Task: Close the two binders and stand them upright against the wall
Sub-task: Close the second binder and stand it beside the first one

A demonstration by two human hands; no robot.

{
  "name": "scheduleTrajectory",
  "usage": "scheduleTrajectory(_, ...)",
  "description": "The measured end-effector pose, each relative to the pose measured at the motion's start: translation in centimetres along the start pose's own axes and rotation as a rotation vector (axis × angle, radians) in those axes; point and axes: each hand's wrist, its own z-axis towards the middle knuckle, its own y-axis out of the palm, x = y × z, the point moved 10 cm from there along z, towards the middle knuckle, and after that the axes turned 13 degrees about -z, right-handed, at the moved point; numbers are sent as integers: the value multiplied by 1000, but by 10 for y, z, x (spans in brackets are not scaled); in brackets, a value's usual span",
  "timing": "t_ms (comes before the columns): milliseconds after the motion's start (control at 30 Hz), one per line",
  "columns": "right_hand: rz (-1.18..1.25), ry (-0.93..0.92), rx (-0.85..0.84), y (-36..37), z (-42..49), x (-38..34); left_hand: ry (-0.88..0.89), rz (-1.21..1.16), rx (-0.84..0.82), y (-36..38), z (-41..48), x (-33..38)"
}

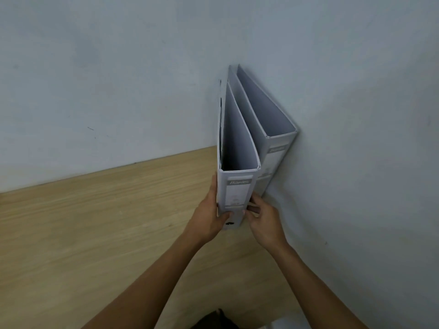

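Two closed white lever-arch binders stand upright on a wooden table, spines toward me. The far binder [276,148] rests against the right wall in the corner. The near binder [237,186] stands beside it on the left, touching it. My left hand [211,214] grips the near binder's left side, thumb on the lower spine. My right hand [261,217] holds its right lower edge, fingers tucked between the two binders.
The pale wall [118,79] runs behind the table and meets the right wall [356,162] at the corner. The wooden table [95,233] stretches to the left. A dark object [213,319] shows at the bottom edge.
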Motion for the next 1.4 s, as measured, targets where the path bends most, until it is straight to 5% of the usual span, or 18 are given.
scheduleTrajectory(333,-54,114,153,-25,34,27,-49,50,-20,15,45,15)
scheduleTrajectory(1133,-178,196,213,-34,61,25,-164,171,42,0,71,-6)
scheduleTrajectory(1400,-118,242,160,-28,57,25,-214,146,-126,-12,47,-4)
